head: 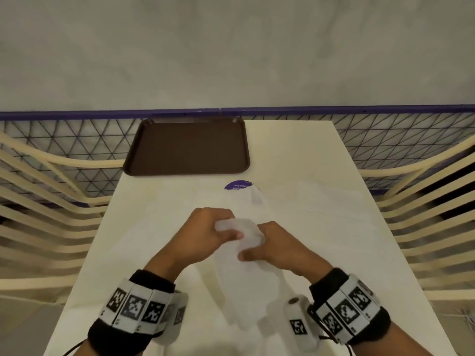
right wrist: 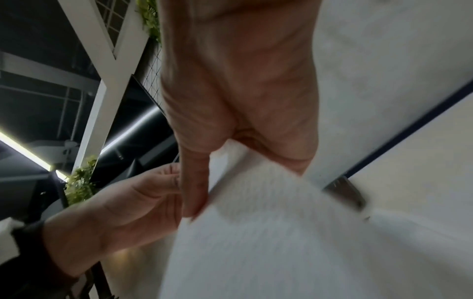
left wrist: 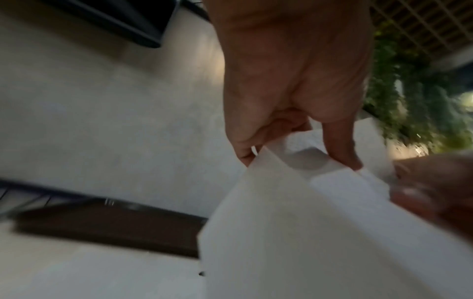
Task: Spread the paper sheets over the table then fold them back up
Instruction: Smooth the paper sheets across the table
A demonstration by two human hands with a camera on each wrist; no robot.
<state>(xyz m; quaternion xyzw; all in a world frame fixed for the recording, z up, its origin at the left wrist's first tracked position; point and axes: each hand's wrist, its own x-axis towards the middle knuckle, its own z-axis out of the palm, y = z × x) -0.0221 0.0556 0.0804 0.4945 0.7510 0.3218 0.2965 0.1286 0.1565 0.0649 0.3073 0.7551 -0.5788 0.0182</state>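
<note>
A thin white paper sheet hangs above the middle of the cream table, its lower part blurred and drooping toward me. My left hand pinches its top edge between thumb and fingers, and my right hand pinches the same edge just to the right. The left wrist view shows the sheet held by my left hand; the right wrist view shows the sheet gripped by my right hand. More white sheets lie flat on the table's right side.
A brown tray sits at the table's far left corner. A round purple sticker shows on the table, partly under paper. Cream slatted chairs flank both sides, and a purple-railed mesh fence runs behind.
</note>
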